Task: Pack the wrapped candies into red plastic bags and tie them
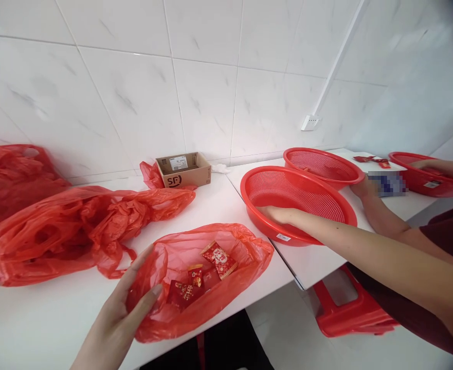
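My left hand (124, 306) holds the left rim of a red plastic bag (249, 246), thumb over the edge and the other fingers partly hidden by the film. Inside the bag's wide mouth lie several small red-and-gold packets (219, 259). My right hand (275, 214) reaches down into a round red perforated basket (311, 190) to the right of the bag. The near rim and the hand itself hide its fingertips, so what they touch cannot be made out.
A second red basket (326, 164) stands behind. At right, a co-worker's hand (361, 187) is near it; another hand reaches into a further basket (427, 180). Crumpled red bags (68, 226) lie left, a cardboard box (187, 177) by the wall. A red stool (349, 318) is under the table.
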A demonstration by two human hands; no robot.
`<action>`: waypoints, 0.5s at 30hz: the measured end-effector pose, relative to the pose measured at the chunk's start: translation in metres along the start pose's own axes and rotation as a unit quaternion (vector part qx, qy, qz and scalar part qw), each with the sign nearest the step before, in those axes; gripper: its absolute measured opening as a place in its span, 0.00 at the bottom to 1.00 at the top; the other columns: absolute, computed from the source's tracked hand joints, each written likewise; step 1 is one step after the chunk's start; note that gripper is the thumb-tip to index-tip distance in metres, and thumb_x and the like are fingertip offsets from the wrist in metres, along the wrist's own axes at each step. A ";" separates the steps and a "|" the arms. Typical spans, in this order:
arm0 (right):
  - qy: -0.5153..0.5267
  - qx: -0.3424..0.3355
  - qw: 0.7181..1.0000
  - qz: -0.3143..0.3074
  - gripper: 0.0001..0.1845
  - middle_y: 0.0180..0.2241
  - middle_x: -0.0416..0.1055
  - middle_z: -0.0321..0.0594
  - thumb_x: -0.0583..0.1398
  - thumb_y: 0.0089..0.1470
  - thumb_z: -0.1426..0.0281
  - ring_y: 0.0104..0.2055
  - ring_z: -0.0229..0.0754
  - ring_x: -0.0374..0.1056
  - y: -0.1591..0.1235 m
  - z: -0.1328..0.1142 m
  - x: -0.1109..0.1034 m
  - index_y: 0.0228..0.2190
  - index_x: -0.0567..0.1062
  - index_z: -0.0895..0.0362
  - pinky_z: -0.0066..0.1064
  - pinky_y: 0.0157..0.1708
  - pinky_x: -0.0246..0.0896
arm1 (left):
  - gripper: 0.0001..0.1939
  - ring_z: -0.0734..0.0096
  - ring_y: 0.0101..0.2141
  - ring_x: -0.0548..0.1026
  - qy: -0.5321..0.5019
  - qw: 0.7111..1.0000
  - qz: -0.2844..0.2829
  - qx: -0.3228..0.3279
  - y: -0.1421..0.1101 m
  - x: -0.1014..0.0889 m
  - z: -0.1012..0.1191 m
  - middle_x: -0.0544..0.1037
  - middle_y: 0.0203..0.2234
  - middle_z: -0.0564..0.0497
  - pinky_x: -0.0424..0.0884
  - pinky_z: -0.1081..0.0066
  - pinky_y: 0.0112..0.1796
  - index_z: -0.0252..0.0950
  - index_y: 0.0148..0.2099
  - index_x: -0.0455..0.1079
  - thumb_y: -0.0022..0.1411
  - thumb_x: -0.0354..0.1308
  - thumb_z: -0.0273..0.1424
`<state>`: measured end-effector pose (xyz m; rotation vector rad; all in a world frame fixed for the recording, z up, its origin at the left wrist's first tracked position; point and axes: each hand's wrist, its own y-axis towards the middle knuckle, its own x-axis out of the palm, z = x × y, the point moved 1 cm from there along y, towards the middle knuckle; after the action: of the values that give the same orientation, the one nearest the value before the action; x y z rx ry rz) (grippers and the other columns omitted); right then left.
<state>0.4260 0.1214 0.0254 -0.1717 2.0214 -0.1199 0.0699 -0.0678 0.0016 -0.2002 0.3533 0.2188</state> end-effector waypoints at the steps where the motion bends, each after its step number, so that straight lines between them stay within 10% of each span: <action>1: -0.007 0.014 1.000 -0.013 0.23 0.21 0.72 0.47 0.57 0.56 0.51 0.25 0.45 0.68 0.001 -0.006 0.001 0.22 0.73 0.56 0.43 0.31 0.65 | 0.42 0.52 0.66 0.55 -0.001 1.000 0.002 0.000 -0.001 0.000 0.000 0.60 0.66 0.55 0.53 0.53 0.63 0.54 0.69 0.52 0.55 0.60 0.52; 7: -0.026 -0.052 0.997 -0.057 0.02 0.35 0.76 0.42 0.60 0.53 0.72 0.36 0.42 0.71 0.011 -0.040 -0.021 0.30 0.75 0.56 0.34 0.40 0.65 | 0.42 0.51 0.57 0.70 -0.059 0.998 0.025 -0.007 -0.007 -0.002 -0.001 0.58 0.67 0.51 0.69 0.55 0.55 0.57 0.69 0.49 0.56 0.59 0.52; 11: -0.009 -0.127 0.991 0.042 0.09 0.46 0.73 0.41 0.60 0.53 0.70 0.46 0.44 0.70 -0.001 -0.070 -0.039 0.39 0.72 0.53 0.34 0.46 0.63 | 0.42 0.55 0.48 0.77 -0.074 0.996 0.027 -0.028 -0.005 -0.006 0.000 0.68 0.59 0.45 0.76 0.62 0.44 0.50 0.68 0.51 0.55 0.60 0.52; 15: 0.065 -0.271 0.960 -0.027 0.11 0.46 0.73 0.39 0.58 0.57 0.65 0.41 0.43 0.72 -0.046 -0.106 -0.014 0.43 0.71 0.51 0.34 0.41 0.68 | 0.34 0.55 0.47 0.77 -0.106 0.994 -0.010 -0.028 -0.006 -0.003 0.004 0.77 0.48 0.45 0.76 0.64 0.43 0.42 0.60 0.63 0.54 0.62 0.51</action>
<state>0.3401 0.0791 0.0923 -0.5782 2.1398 0.4052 0.0702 -0.0735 0.0072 -0.2330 0.1342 0.2272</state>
